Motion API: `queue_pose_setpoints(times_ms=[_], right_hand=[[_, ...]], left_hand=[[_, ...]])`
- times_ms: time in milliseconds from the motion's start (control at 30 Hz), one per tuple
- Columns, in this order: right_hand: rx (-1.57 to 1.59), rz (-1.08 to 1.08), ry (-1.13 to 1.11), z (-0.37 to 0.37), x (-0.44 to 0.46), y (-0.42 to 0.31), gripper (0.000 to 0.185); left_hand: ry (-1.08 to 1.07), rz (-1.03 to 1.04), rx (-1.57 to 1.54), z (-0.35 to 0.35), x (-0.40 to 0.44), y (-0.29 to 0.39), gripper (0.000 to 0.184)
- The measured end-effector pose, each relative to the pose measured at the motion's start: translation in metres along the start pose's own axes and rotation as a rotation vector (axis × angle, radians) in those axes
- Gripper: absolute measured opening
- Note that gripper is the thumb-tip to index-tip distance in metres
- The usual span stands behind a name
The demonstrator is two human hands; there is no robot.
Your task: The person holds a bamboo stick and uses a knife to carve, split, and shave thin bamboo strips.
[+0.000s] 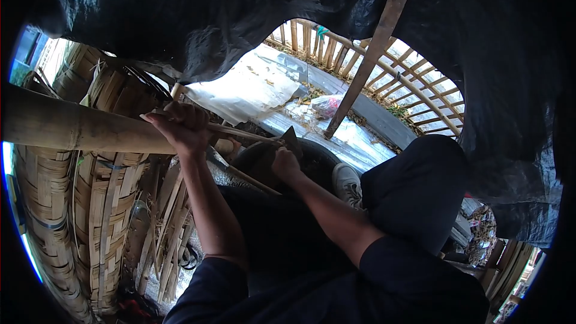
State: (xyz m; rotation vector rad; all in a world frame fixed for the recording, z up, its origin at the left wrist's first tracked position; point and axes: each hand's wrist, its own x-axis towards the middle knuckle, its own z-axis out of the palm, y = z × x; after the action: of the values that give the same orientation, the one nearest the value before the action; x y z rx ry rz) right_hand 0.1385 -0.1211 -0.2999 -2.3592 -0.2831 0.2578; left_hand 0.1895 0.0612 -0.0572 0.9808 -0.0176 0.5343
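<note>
My left hand (185, 125) is closed around a thin pale strip (243, 134) beside a thick bamboo pole (90, 126). A short light wooden end (177, 90) sticks up above these fingers. The strip runs right to my right hand (287, 165), which is closed at its far end. Directly above my right hand is a dark pointed piece (291, 139); whether the fingers touch it is unclear. Below and behind both hands lies a dark round container (321, 155), partly hidden by my right arm.
Woven bamboo baskets (51, 204) and loose split strips (171, 228) stand at the left. Black sheeting (240, 18) hangs overhead, with a slanting wooden post (375, 48) ahead. A shoe (346, 183) is beside the container. Beyond are a bamboo lattice (414, 87) and a plastic bag (326, 105).
</note>
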Motion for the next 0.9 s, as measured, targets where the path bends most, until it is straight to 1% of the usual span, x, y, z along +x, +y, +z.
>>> queue_pose_setpoints(times_ms=[33,67,100,133,200,233,267,300,333,367,433,467,533,633,667,700,733,767,833,867,900], right_hand=[[-0.001,0.002,0.003,-0.008,0.0,-0.022,0.017],[0.11,0.051,0.103,-0.022,-0.002,-0.066,0.017],[0.219,0.098,0.202,-0.027,-0.005,-0.088,0.017],[0.22,0.1,0.197,-0.023,-0.006,-0.084,0.017],[0.221,0.029,0.126,-0.013,-0.006,-0.064,0.017],[0.184,0.032,0.106,-0.001,-0.004,-0.034,0.016],[0.183,0.03,0.108,0.002,-0.002,-0.021,0.016],[0.127,0.099,0.059,-0.001,-0.002,-0.015,0.015],[0.07,0.165,0.014,-0.003,0.0,-0.011,0.015],[0.067,0.167,0.008,0.002,0.0,-0.013,0.015],[0.136,-0.057,0.147,-0.004,0.01,-0.04,0.017],[0.139,-0.056,0.144,-0.009,0.007,-0.048,0.017],[0.247,0.089,0.05,-0.012,-0.001,-0.053,0.017],[0.173,0.067,-0.009,-0.019,0.007,-0.039,0.017],[0.168,0.068,-0.011,-0.015,0.006,-0.038,0.017],[0.111,0.002,0.01,-0.005,0.004,-0.042,0.017],[0.058,-0.069,0.043,-0.007,0.009,-0.054,0.017],[0.06,-0.072,0.052,-0.01,0.015,-0.066,0.017],[0.251,-0.024,-0.011,-0.039,0.012,-0.106,0.017],[0.253,-0.019,-0.018,-0.028,0.008,-0.09,0.017],[0.11,-0.034,-0.042,-0.009,0.01,-0.058,0.017]], left_hand=[[-0.002,-0.002,-0.003,0.003,0.001,-0.001,0.065],[-0.028,-0.022,0.011,0.005,0.002,-0.001,0.064],[-0.05,-0.041,0.024,0.005,0.001,-0.002,0.063],[-0.046,-0.043,0.027,0.002,0.001,-0.002,0.063],[0.048,-0.035,-0.006,-0.002,0.003,0.001,0.064],[0.044,-0.032,-0.005,-0.001,0.005,0.002,0.064],[0.127,-0.038,0.0,0.0,0.004,0.002,0.064],[0.215,-0.046,0.005,0.0,0.002,0.002,0.063],[0.216,-0.043,0.0,0.001,0.004,0.001,0.063],[0.186,-0.047,0.002,0.0,0.003,0.001,0.063],[0.147,-0.051,0.004,0.0,0.006,0.001,0.063],[0.155,-0.039,0.012,-0.001,0.006,0.002,0.063],[0.174,-0.028,0.022,-0.006,0.002,0.003,0.063],[0.202,-0.005,0.071,-0.01,0.012,0.004,0.064],[0.243,0.0,0.087,-0.01,0.015,0.004,0.064],[0.288,0.006,0.105,-0.01,0.014,0.005,0.064],[0.281,0.013,0.101,-0.008,0.014,0.005,0.064],[0.283,-0.002,0.05,-0.007,0.012,0.006,0.063],[0.3,-0.019,0.006,-0.01,0.007,0.007,0.063],[0.274,-0.016,0.033,-0.011,0.006,0.007,0.063],[0.24,-0.011,0.057,-0.011,0.006,0.007,0.062]])
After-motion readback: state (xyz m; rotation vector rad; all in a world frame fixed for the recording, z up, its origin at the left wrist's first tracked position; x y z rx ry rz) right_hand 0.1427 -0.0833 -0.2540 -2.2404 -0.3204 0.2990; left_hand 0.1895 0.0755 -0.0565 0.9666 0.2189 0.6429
